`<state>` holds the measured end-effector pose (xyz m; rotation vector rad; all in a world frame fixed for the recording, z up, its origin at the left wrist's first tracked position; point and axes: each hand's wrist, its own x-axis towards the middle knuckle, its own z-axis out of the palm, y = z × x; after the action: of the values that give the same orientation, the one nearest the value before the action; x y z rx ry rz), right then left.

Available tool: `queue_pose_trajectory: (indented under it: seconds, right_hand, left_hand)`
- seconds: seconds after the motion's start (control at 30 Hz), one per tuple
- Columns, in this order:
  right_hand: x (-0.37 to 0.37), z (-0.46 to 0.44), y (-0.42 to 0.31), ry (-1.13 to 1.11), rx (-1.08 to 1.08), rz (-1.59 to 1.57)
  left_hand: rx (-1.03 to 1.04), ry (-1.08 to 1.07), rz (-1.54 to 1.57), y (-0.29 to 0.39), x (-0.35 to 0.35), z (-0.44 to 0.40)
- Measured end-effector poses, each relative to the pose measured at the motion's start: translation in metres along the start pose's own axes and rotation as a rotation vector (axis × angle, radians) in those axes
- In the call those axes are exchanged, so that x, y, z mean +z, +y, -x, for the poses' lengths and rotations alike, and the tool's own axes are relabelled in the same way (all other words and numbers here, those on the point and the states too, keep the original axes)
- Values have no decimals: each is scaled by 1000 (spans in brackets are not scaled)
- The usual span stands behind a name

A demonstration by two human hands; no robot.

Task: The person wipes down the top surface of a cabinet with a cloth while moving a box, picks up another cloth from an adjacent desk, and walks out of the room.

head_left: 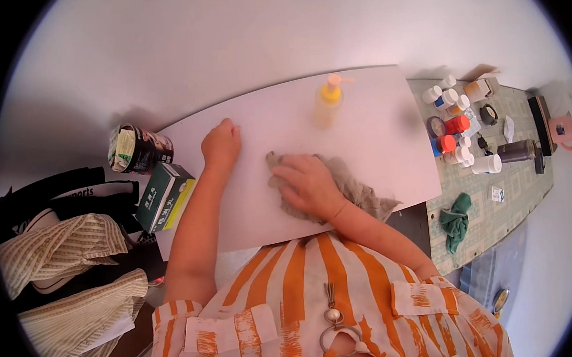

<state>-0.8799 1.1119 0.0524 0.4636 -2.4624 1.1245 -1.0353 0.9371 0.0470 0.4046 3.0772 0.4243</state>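
Observation:
My right hand presses down on a crumpled grey-brown cloth that lies on the white tabletop. Its fingers are bent over the cloth, and part of the fabric trails out to the right beneath the wrist. On the left side of the same table rests my left hand, curled into a loose fist with nothing showing in it. Beyond the cloth stands a clear pump bottle with a yellow collar and a pinkish pump head, apart from both hands.
At the table's left edge are a dark tub with packets in it and a green box. Clothes hang or lie at far left. A side table on the right holds several bottles, a thermos and a green cloth.

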Motion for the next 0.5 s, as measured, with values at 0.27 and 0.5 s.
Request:
queue_pose_trajectory:
  seconds: [0.27, 0.5]
  right_hand:
    - [0, -1, -1, -15, 8, 4]
    - [0, 1, -1, -12, 9, 19]
  left_hand:
    - [-11, 10, 15, -4, -4, 3]
    - [-181, 72, -3, -50, -11, -5]
